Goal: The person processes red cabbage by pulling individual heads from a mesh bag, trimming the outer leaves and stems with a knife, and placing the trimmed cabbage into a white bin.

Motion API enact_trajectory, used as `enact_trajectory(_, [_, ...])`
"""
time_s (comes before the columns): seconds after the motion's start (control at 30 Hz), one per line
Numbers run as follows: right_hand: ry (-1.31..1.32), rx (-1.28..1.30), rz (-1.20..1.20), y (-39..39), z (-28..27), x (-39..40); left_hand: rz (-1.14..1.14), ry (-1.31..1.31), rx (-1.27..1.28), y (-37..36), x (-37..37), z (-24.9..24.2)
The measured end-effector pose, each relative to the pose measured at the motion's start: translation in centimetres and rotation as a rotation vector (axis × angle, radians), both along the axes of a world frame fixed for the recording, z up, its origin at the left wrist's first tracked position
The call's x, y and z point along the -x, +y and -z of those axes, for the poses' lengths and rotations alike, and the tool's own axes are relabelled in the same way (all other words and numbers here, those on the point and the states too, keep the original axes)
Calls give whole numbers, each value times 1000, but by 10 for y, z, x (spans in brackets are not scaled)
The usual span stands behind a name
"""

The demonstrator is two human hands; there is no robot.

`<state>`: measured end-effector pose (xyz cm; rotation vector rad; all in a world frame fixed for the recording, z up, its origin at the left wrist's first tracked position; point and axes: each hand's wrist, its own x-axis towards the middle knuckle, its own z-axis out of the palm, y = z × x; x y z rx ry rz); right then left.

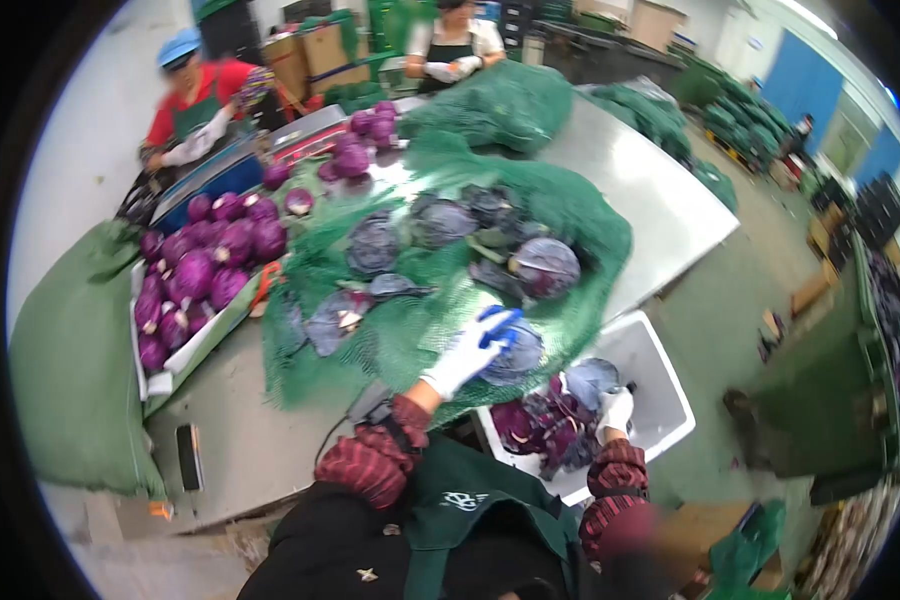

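My left hand (472, 352), in a white glove with blue fingers, grips a red cabbage (517, 362) from its upper left side. The cabbage rests on green netting (410, 350) near the table's front edge. My right hand (616, 412), in a white glove, is closed over a white bin (667, 408) at the right. A dull purple outer leaf (591, 378) lies right at its fingers, and a small dark tip shows beside them; I cannot tell what the hand holds. Loose dark purple leaves (540, 425) fill the bin's left part.
More cabbages with outer leaves (547, 268) lie on the netting. Trimmed purple cabbages (195, 272) fill a container at the left, beside a bulging green sack (75, 370). A phone (189, 458) lies on the metal table (235, 425). Two people work across it. A green cart (830, 390) stands right.
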<state>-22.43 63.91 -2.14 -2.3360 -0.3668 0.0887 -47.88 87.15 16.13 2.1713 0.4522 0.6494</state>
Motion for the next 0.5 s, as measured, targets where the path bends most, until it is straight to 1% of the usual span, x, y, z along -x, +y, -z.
enact_trajectory(0.03, [123, 105, 7, -5, 18, -6, 4, 15, -7, 5, 1, 2])
enact_trajectory(0.07, [152, 130, 44, -6, 28, -6, 2, 32, -10, 8, 3, 6])
enact_trajectory(0.1, [167, 274, 14, 1, -47, 25, 54, 15, -2, 16, 5, 8])
enact_trajectory(0.13, [-87, -17, -88, 2, -46, 32, 103, -3, 1, 20, 3, 9])
enact_trajectory(0.17, [-189, -47, -115, 9, -67, 41, 47, -9, 82, 13, 1, -2])
enact_trajectory(0.2, [-218, -196, -189, 13, -107, 64, -18, 30, 79, 3, -2, -15])
enact_trajectory(0.27, [-192, -312, -394, 25, -160, 96, -82, 60, -52, -2, -8, -8])
enact_trajectory(0.3, [-176, -154, -456, 28, -163, 108, -63, 66, -53, -5, -11, -5])
enact_trajectory(0.33, [-267, -181, -501, 31, -155, 120, -90, 45, -83, -7, -12, -3])
enact_trajectory(0.4, [-242, -62, -466, 39, -142, 143, -110, 28, -115, -6, -15, 2])
enact_trajectory(0.47, [-24, -41, -479, 42, -149, 157, -214, 55, -84, -3, -16, 9])
enact_trajectory(0.5, [-4, -56, -476, 46, -151, 163, -231, 56, -89, -4, -16, 11])
